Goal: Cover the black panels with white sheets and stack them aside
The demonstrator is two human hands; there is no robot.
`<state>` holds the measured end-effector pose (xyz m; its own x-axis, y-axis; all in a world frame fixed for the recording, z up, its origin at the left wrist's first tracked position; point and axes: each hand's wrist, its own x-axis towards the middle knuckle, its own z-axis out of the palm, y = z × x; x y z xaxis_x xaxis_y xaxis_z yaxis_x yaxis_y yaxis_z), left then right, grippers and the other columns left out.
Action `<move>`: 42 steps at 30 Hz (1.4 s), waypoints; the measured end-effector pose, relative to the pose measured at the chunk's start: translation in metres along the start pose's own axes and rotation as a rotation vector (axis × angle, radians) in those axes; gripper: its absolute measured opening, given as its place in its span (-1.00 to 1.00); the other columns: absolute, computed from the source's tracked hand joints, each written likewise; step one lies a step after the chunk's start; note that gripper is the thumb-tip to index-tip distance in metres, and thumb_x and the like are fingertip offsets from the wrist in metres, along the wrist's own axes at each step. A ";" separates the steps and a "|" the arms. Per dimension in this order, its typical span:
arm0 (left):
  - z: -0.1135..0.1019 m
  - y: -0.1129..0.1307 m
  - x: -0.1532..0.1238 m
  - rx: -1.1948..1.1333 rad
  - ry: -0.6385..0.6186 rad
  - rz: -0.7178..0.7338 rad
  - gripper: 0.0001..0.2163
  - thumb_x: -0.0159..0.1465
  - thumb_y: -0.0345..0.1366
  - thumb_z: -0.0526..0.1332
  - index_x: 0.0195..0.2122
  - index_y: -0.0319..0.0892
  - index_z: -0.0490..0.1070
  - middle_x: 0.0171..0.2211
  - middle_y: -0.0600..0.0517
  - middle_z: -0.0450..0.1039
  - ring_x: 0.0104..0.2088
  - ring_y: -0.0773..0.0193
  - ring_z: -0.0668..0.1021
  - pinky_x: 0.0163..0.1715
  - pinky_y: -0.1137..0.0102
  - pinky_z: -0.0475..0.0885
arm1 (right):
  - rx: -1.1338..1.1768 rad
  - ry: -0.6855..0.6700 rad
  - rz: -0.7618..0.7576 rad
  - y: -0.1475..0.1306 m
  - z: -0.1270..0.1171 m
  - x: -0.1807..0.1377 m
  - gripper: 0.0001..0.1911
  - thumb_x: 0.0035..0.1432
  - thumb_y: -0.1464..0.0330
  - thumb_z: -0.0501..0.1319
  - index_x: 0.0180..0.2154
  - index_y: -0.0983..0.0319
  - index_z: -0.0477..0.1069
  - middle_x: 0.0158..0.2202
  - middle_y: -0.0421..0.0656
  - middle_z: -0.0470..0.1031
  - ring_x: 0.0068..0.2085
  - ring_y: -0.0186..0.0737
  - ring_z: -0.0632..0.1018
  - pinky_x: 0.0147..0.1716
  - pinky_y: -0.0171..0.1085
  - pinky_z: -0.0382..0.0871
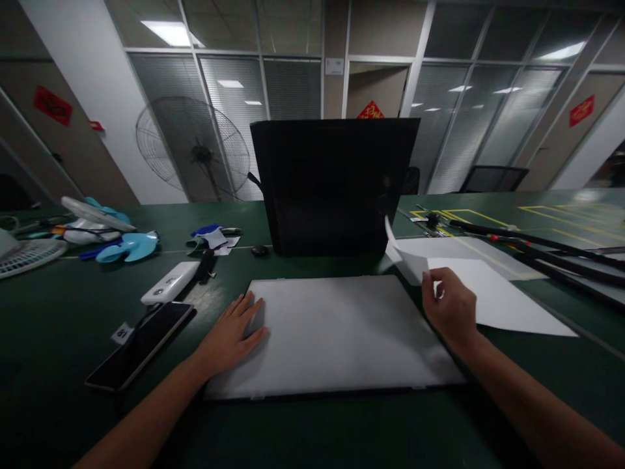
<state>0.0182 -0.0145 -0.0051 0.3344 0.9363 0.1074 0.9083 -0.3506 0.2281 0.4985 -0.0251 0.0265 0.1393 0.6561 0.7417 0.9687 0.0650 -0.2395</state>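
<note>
A flat white panel (332, 332) with a thin dark edge and small tabs lies on the green tabletop in front of me. My left hand (239, 329) rests open on its left side, fingers spread. Just beyond the panel's right edge, my right hand (449, 306) pinches the edge of a white sheet (413, 262), which curls up toward the back. More white sheets (508, 296) lie flat on the table to the right of that hand. A large black panel (336, 189) stands upright behind the white one.
On the left lie a phone (141, 345), a white device (170, 282) and light-blue fan blades (129, 247). A small dark mouse-like object (260, 250) sits near the black panel. Long black tubes (551, 251) stretch across the right side. A standing fan (195, 150) is behind the table.
</note>
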 end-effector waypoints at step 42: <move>0.009 -0.013 0.000 0.016 0.018 0.041 -0.23 0.39 0.24 0.00 0.47 -0.16 0.02 0.48 -0.21 -0.09 0.45 -0.19 0.04 0.35 -0.14 0.12 | 0.268 -1.045 -0.458 -0.095 -0.026 -0.035 -0.27 0.36 -0.14 -0.03 0.39 0.07 0.18 0.44 -0.14 0.05 0.41 0.08 0.16 0.36 0.22 0.04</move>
<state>0.0089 -0.0096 -0.0165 0.3671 0.9205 0.1334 0.8979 -0.3882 0.2075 0.4071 -0.0733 0.0393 -0.5686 0.8210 -0.0521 0.7929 0.5301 -0.3006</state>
